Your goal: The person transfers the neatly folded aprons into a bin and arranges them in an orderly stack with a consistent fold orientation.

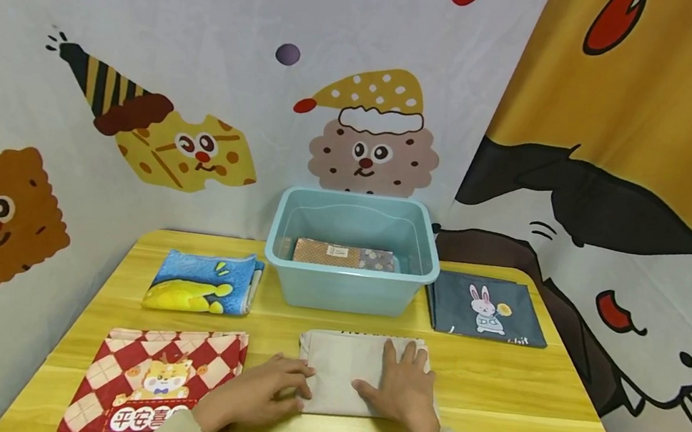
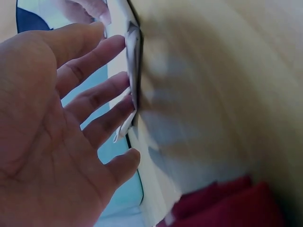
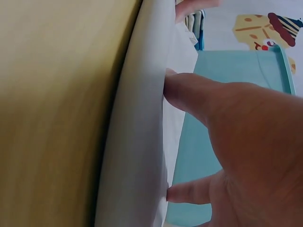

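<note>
A folded off-white cloth lies flat on the table in front of the basin, with dark lettering along its far edge. My right hand rests on its right part, fingers spread and palm down. At the left edge of the cloth is my left hand; in the left wrist view the fingertips touch the folded side, fingers apart and relaxed. The right wrist view shows the right thumb pressing on the top of the cloth near its rounded front fold.
A light blue plastic basin holds folded patterned cloths. To its left lies a blue and yellow folded cloth; to its right, a dark one with a rabbit. A red checked cloth lies front left on the wooden table.
</note>
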`<state>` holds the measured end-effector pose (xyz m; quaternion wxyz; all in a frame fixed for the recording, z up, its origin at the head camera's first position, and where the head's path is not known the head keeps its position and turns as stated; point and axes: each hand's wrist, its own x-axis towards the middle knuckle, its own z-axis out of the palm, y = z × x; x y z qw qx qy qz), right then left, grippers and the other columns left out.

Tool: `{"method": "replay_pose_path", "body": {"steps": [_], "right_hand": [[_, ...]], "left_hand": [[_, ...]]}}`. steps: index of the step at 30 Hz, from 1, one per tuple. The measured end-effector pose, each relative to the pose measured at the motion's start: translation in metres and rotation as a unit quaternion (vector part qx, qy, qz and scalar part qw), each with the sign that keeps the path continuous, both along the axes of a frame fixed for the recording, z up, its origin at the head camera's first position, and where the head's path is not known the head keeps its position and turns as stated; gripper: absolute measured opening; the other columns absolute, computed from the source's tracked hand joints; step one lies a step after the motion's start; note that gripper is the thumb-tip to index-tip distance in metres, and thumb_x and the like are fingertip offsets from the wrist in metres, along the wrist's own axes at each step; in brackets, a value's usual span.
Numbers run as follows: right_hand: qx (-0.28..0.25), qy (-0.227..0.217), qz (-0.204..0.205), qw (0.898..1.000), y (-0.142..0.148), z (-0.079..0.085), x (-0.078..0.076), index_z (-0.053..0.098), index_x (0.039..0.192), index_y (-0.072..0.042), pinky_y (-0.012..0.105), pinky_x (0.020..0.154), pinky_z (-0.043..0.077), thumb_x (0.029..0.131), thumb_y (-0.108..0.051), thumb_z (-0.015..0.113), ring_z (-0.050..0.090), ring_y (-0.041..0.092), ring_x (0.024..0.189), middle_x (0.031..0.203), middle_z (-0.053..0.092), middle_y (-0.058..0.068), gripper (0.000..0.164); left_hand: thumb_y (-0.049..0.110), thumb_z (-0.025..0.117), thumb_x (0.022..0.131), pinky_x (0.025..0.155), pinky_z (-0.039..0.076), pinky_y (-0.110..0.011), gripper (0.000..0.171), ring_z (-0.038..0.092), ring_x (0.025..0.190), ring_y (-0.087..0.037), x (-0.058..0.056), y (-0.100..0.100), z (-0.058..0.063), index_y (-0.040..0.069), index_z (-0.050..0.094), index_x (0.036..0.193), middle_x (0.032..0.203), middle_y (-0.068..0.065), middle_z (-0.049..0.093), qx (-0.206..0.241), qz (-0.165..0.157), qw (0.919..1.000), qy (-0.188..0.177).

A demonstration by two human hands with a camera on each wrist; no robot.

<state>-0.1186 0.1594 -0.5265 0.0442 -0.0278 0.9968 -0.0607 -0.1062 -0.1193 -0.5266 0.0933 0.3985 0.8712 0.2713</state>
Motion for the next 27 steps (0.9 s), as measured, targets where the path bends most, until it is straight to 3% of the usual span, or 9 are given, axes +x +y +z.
{"method": "replay_pose_path", "body": {"steps": [10, 18, 22, 27], "right_hand": [[0.004, -0.005, -0.003, 1.000, -0.012, 0.001, 0.001, 0.043, 0.140, -0.009, 0.067, 0.081, 0.041, 0.068, -0.078, 0.057, 0.034, 0.050, 0.122, 0.139, 0.035, 0.034, 0.101], [-0.064, -0.031, 0.012, 0.997, 0.009, 0.013, -0.002, 0.049, 0.135, -0.016, 0.069, 0.084, 0.037, 0.075, -0.058, 0.067, 0.036, 0.046, 0.120, 0.138, 0.040, 0.024, 0.076], [-0.111, -0.033, 0.023, 0.993, 0.021, 0.017, -0.006, 0.051, 0.133, -0.015, 0.065, 0.086, 0.040, 0.076, -0.051, 0.070, 0.039, 0.044, 0.118, 0.139, 0.041, 0.021, 0.070], [-0.182, -0.029, 0.029, 0.982, 0.036, 0.021, -0.008, 0.047, 0.138, -0.015, 0.059, 0.092, 0.042, 0.078, -0.048, 0.072, 0.037, 0.043, 0.124, 0.144, 0.036, 0.022, 0.073]], "left_hand": [[0.031, 0.059, 0.093, 0.101, 0.041, -0.041, 0.011, 0.047, 0.124, -0.019, -0.001, -0.007, 0.001, 0.030, 0.068, 0.098, 0.131, 0.006, 0.054, -0.005, 0.019, 0.9998, 0.005], [0.033, 0.057, 0.094, 0.098, 0.045, -0.037, 0.013, 0.051, 0.119, -0.016, 0.001, -0.004, 0.001, 0.027, 0.068, 0.100, 0.127, 0.004, 0.055, -0.001, 0.044, 0.9990, 0.003], [0.032, 0.058, 0.093, 0.095, 0.047, -0.036, 0.015, 0.052, 0.113, -0.012, -0.002, -0.004, -0.001, 0.025, 0.068, 0.102, 0.122, 0.002, 0.056, 0.035, 0.070, 0.9969, -0.005], [0.024, 0.063, 0.091, 0.096, 0.045, -0.044, 0.018, 0.050, 0.117, -0.021, -0.008, -0.003, -0.004, 0.019, 0.067, 0.107, 0.125, -0.006, 0.053, 0.107, 0.102, 0.9889, -0.015]]}}
